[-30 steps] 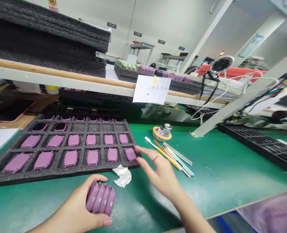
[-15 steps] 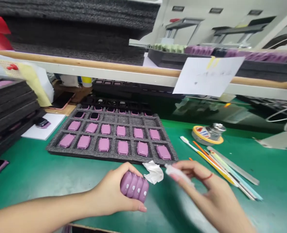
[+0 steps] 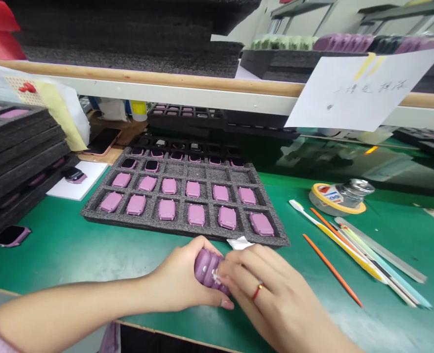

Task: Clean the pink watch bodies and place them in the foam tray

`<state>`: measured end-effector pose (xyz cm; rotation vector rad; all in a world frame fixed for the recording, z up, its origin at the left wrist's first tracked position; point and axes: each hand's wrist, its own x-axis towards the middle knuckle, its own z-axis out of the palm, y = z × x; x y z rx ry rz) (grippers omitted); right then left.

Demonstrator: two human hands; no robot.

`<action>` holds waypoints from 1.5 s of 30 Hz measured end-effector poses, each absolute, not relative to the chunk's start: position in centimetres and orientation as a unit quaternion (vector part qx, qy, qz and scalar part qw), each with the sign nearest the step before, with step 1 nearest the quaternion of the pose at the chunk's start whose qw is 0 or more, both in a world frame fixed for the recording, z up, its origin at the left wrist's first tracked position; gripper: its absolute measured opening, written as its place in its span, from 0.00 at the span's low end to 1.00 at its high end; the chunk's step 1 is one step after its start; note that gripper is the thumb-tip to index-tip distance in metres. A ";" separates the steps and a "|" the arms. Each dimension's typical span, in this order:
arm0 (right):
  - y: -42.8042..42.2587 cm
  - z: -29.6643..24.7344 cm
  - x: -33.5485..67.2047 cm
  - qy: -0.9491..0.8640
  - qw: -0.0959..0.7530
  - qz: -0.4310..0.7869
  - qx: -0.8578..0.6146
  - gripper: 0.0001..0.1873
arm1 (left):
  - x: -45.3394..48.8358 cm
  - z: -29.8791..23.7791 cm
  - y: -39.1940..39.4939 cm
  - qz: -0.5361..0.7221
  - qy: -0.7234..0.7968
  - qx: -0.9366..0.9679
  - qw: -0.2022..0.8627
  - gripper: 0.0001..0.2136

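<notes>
My left hand (image 3: pixel 182 274) is wrapped round a stack of several purple watch cases (image 3: pixel 204 267), held side by side above the green bench. The fingers of my right hand (image 3: pixel 264 284) are pinched against the right side of that stack. A bit of white tissue (image 3: pixel 216 277) shows at its fingertips; the rest is hidden inside the hand. Behind my hands lies a black foam tray (image 3: pixel 151 226) with two near rows of purple watch cases (image 3: pixel 166 209) and dark-screened watches further back. A crumpled white tissue (image 3: pixel 239 242) peeks out at the tray's front edge.
To the right lie a toothbrush (image 3: pixel 334 240), an orange stick (image 3: pixel 332 269), a metal ruler (image 3: pixel 386 252), and a tape roll (image 3: pixel 334 201) beside a glass bottle (image 3: pixel 358 191). Stacked foam trays (image 3: pixel 18 162) stand left. A shelf edge (image 3: pixel 187 95) crosses above, with a paper sheet (image 3: pixel 360 93) hanging.
My right hand has moved left with the tissue, from beside the stack onto the purple watch cases. It now covers part of them and the loose tissue. The view has shifted slightly.
</notes>
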<state>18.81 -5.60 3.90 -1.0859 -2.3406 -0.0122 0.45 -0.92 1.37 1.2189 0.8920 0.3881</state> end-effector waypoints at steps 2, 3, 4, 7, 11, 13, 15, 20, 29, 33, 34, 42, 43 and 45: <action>-5.6 3.8 18.8 -0.873 0.278 -0.013 -0.402 0.14 | 0.5 1.3 -0.9 0.176 0.401 0.546 0.714 0.27; -5.6 3.8 18.8 -0.875 0.275 -0.007 -0.399 0.14 | 0.5 1.3 -0.9 0.177 0.405 0.553 0.707 0.27; -5.6 3.8 18.9 -0.878 0.271 0.004 -0.395 0.15 | 0.5 1.4 -0.9 0.175 0.409 0.562 0.697 0.27; -5.6 3.7 18.9 -0.881 0.265 0.013 -0.392 0.15 | 0.5 1.5 -0.8 0.170 0.413 0.567 0.692 0.27; -5.4 3.7 19.0 -0.876 0.272 -0.008 -0.398 0.14 | 0.5 1.5 -0.7 0.169 0.406 0.547 0.712 0.27; -5.3 3.7 19.0 -0.879 0.269 0.012 -0.395 0.15 | 0.5 1.5 -0.6 0.168 0.407 0.559 0.703 0.27; -5.3 3.7 19.1 -0.880 0.270 0.026 -0.391 0.15 | 0.5 1.4 -0.5 0.168 0.404 0.563 0.702 0.27; -5.9 3.6 18.3 -0.866 0.284 -0.007 -0.411 0.13 | 0.3 1.4 -0.5 0.162 0.390 0.568 0.707 0.26; -4.5 2.7 27.5 -0.750 0.304 -0.150 -0.567 0.09 | -0.2 1.6 -0.6 0.158 0.422 0.569 0.688 0.27; -3.7 1.0 34.8 -0.648 0.244 -0.204 -0.691 0.23 | -0.2 1.4 -0.6 0.175 0.420 0.557 0.694 0.28; -3.8 0.7 35.3 -0.655 0.235 -0.210 -0.687 0.26 | -0.2 1.3 -0.6 0.176 0.417 0.555 0.698 0.28; -5.6 0.5 25.6 -0.814 0.273 -0.086 -0.506 0.07 | -0.2 1.3 -0.6 0.174 0.416 0.556 0.698 0.28; -5.5 0.5 24.5 -0.824 0.274 -0.045 -0.494 0.07 | -0.2 1.4 -0.6 0.173 0.416 0.559 0.696 0.28; -5.3 0.8 23.1 -0.822 0.280 -0.007 -0.496 0.10 | -0.2 1.4 -0.6 0.171 0.417 0.563 0.692 0.29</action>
